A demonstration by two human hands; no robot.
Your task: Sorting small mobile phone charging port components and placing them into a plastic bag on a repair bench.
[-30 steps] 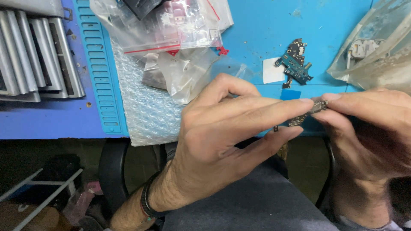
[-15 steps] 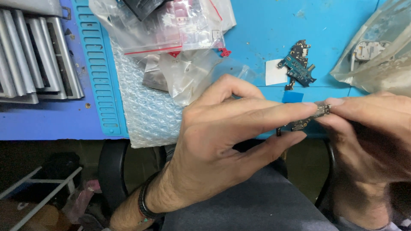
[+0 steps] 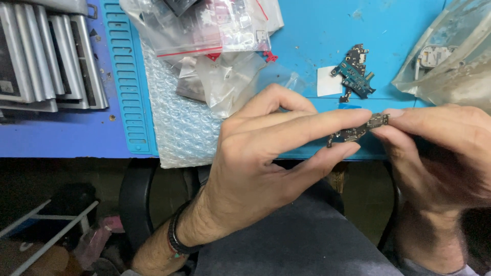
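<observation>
Small dark circuit board (image 3: 358, 131) is hanging over the desk (image 3: 307, 30) edge, pinched between left hand (image 3: 266, 163) and right hand (image 3: 440, 153) fingertips, each grip closed on one end, so over-bending is risking a snap or drop.

Small dark circuit board (image 3: 358, 131) raised slightly, tilted steeper between hands.
</observation>
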